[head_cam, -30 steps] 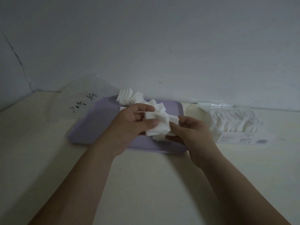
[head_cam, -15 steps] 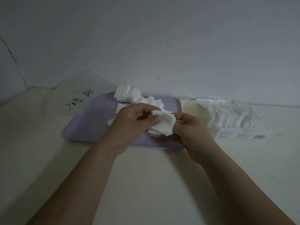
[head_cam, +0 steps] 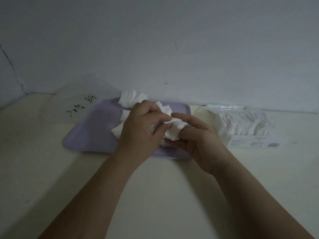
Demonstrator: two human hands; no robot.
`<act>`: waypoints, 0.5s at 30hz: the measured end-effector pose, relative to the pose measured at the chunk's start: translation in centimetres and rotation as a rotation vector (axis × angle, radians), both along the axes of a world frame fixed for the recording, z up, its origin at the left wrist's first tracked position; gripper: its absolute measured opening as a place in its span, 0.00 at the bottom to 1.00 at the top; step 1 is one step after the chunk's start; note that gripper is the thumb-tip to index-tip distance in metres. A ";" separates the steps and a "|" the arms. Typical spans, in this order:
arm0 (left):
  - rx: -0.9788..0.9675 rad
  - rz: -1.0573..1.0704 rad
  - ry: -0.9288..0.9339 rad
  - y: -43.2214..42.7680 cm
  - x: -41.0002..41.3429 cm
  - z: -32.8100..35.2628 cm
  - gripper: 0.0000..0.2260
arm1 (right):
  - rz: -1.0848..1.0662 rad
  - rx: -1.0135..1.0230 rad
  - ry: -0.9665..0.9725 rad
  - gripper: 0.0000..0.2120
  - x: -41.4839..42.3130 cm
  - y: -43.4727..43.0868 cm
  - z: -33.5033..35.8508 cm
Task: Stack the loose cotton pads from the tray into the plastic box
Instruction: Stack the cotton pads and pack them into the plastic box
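A lilac tray (head_cam: 93,131) lies on the cream table against the wall. Loose white cotton pads (head_cam: 131,99) are heaped at its far edge. Above the tray's right half, my left hand (head_cam: 141,128) and my right hand (head_cam: 196,135) both hold a small bunch of cotton pads (head_cam: 174,130) between thumbs and fingers. The clear plastic box (head_cam: 245,128) stands to the right of the tray, with several pads in it and its lid open toward the wall. Part of the heap is hidden behind my left hand.
A translucent plastic bag with black handwriting (head_cam: 81,107) lies left of the tray against the wall. A printed label (head_cam: 255,144) faces me on the box front. The wall runs close behind everything, and bare table stretches toward me.
Both hands have closed in on the bunch of pads and squeezed it tighter. The view has shifted slightly; tray and box stay where they were.
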State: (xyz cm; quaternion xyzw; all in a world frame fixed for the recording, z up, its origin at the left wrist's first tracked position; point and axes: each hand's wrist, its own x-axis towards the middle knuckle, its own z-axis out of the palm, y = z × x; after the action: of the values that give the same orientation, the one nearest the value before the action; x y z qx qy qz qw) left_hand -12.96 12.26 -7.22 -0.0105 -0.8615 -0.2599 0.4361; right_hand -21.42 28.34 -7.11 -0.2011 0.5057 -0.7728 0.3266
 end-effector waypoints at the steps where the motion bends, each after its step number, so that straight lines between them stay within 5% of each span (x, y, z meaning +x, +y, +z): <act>1: -0.081 0.031 0.032 0.0 -0.1 0.0 0.03 | 0.014 -0.013 -0.015 0.26 0.0 0.0 0.0; 6: -0.251 0.066 0.058 0.5 0.0 -0.3 0.02 | 0.009 -0.075 -0.103 0.21 0.0 0.2 0.3; 15: 0.160 -0.089 -0.124 1.2 0.7 0.0 0.10 | -0.151 -0.029 -0.114 0.11 -0.7 0.2 -0.5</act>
State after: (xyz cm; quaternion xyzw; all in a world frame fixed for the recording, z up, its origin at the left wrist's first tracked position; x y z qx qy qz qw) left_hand -12.23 13.50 -7.23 0.0020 -0.8621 -0.3470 0.3692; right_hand -22.11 28.53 -7.58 -0.1227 0.4887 -0.8128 0.2924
